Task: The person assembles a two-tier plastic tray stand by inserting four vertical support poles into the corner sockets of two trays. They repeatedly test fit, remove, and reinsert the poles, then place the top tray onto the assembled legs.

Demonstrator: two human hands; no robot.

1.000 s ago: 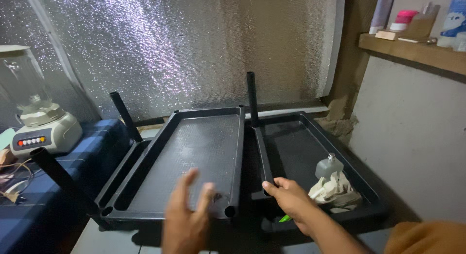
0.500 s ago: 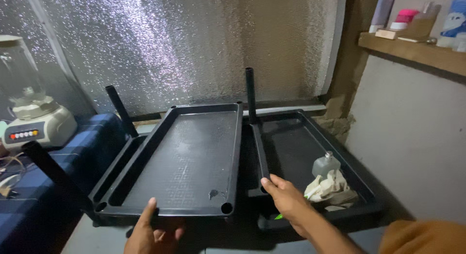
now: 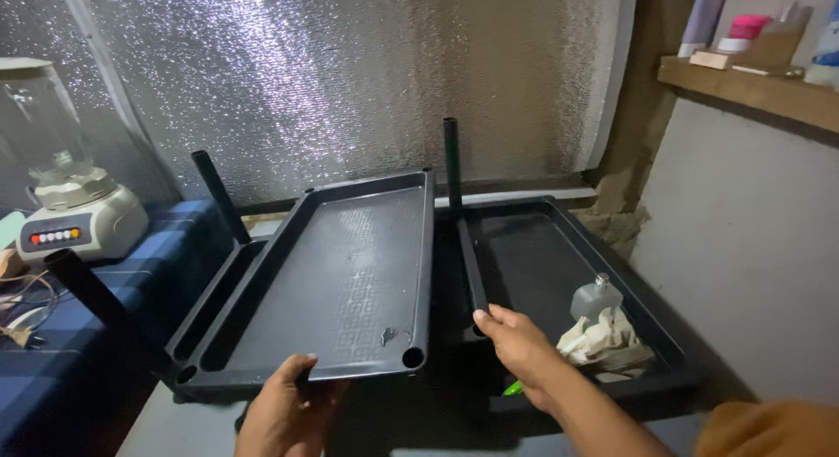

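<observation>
A black plastic shelf tray [image 3: 341, 273] lies tilted over a lower black shelf with upright black poles [image 3: 451, 160]. My left hand [image 3: 284, 409] grips the near edge of this tray from below. My right hand [image 3: 516, 343] holds the near left rim of a second black tray [image 3: 559, 256] on the right. That right tray holds a small grey bottle [image 3: 596, 298] and a crumpled pale cloth [image 3: 603, 339]. A small green thing [image 3: 512, 388] shows under my right wrist.
A blender [image 3: 61, 204] stands on a blue checked cloth [image 3: 52, 335] at the left, with cables beside it. A silver foil sheet [image 3: 350, 81] covers the wall behind. A wooden wall shelf [image 3: 752, 81] with bottles is at the upper right.
My left hand dropped from above the left tray to its near edge and took hold of it. The right hand stayed on the right tray's rim. The view shifted slightly.
</observation>
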